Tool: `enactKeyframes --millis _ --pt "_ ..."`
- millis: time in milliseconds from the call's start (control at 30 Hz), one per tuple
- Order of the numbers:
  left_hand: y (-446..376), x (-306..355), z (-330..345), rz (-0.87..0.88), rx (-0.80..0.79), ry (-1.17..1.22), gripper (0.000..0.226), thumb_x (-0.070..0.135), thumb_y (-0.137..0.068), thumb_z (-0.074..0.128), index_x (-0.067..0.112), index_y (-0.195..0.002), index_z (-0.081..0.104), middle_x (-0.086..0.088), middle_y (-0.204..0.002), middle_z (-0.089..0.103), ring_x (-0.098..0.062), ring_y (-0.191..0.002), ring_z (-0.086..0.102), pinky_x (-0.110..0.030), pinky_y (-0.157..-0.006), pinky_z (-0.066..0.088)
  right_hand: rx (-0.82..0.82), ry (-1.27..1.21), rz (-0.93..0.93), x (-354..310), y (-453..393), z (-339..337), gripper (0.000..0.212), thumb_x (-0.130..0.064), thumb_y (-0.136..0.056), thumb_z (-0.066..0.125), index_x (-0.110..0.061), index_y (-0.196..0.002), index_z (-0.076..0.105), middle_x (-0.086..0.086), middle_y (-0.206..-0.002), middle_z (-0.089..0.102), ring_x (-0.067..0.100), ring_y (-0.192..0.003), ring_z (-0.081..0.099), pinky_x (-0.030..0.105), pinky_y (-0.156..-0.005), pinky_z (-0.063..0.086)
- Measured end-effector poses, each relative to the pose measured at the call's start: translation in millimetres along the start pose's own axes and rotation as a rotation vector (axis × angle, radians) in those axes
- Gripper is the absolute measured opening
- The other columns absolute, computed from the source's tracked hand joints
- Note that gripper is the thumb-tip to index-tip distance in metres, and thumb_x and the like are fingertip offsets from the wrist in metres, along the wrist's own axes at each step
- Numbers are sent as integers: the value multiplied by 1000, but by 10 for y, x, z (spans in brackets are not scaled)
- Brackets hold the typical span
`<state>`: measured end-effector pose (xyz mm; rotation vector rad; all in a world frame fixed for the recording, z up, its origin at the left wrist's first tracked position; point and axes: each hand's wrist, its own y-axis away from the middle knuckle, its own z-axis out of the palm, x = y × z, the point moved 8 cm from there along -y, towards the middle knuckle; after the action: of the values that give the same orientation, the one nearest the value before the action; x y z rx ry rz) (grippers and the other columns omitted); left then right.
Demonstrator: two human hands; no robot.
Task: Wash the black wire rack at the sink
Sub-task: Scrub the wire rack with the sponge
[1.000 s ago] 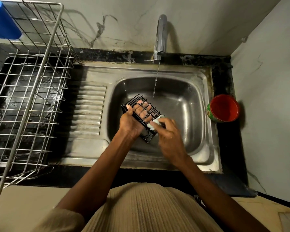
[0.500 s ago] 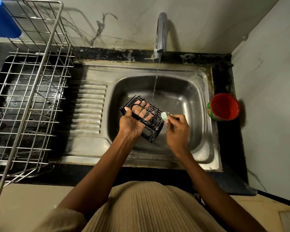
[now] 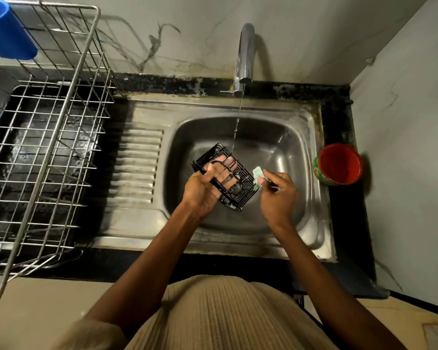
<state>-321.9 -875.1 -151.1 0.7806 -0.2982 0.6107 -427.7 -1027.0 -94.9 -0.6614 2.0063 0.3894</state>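
While my left hand (image 3: 200, 190) grips the black wire rack (image 3: 224, 176) by its near long edge, thumb over the rim and fingers showing through the bars from beneath, I have it tilted above the sink basin (image 3: 276, 147), just short of the thin stream falling from the tap (image 3: 244, 54). My right hand (image 3: 278, 195) pinches a small pale green scrub pad (image 3: 258, 176) against the rack's right-hand end, so I judge the scrubbing to be under way rather than finished. No lather shows on the bars, and I cannot tell how much of the rack is already clean. Rinsing under the water looks to be left, then setting it to drain. Left of the basin stands a steel dish rack (image 3: 48, 152) with a blue cup (image 3: 5, 31) at its far corner; right of the basin sits a red cup (image 3: 339, 164).
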Motion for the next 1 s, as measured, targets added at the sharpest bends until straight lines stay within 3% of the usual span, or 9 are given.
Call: enactKeyframes --millis 133,267,333,400,500,600,767,900,1000 --pt "6 -39 25 39 -30 -159 39 -16 -98 34 -4 -126 58 -22 -131 62 -28 -120 64 -37 -91 58 -5 127 -131 -305 -82 -72 32 6 -84 69 -9 -113 74 4 -99 66 11 -82 61 -1 -71 43" --pt "21 -208 -1 102 11 -448 39 -20 -83 53 6 -104 74 -11 -102 73 -23 -103 68 -38 -94 55 -118 73 -127 -458 -220 268 36 -4 -82 72 -21 -114 72 -1 -107 71 13 -93 67 37 -88 57" --pt "51 -278 -5 114 75 -541 33 -12 -83 58 14 -79 78 -1 -75 73 -11 -73 69 -28 -71 56 -255 100 -201 -596 -56 538 29 -7 -85 68 -22 -108 72 -1 -105 69 16 -95 65 37 -91 54" --pt "80 -338 -44 100 135 -552 39 -6 -98 44 12 -75 69 6 -60 67 -3 -59 63 -24 -61 49 -375 189 -358 -759 181 718 26 -4 -87 63 -17 -106 74 2 -102 62 19 -95 58 33 -85 51" --pt "80 -313 -82 152 116 -606 38 -24 -88 44 5 -79 65 6 -65 69 -5 -66 64 -25 -66 53 -366 284 -428 -740 42 666 30 -2 -86 60 -14 -108 76 6 -99 58 22 -89 57 34 -74 53" --pt "84 -261 -53 195 73 -611 46 -28 -80 51 11 -90 73 3 -83 73 -16 -91 66 -39 -93 55 -270 313 -274 -541 -311 500 30 -1 -90 62 -16 -113 75 3 -100 57 20 -90 60 32 -78 56" --pt "77 -329 -34 130 95 -553 41 -28 -83 38 3 -80 65 3 -63 68 -11 -64 63 -27 -60 50 -567 259 -413 -665 90 720 27 -9 -95 59 -19 -115 74 0 -102 56 15 -93 57 26 -82 51" --pt "99 -349 89 66 -17 -419 50 -28 -71 44 -2 -104 70 -7 -87 75 -16 -85 70 -34 -84 57 -289 328 -249 -417 -186 445 29 -11 -97 55 -19 -119 72 1 -99 52 20 -94 56 27 -80 49" --pt "98 -354 104 36 -29 -435 47 -30 -79 37 -2 -97 70 -8 -87 75 -23 -90 68 -36 -82 56 -303 262 -265 -432 -28 459 29 -8 -94 59 -18 -118 73 2 -97 54 17 -94 55 26 -83 49"
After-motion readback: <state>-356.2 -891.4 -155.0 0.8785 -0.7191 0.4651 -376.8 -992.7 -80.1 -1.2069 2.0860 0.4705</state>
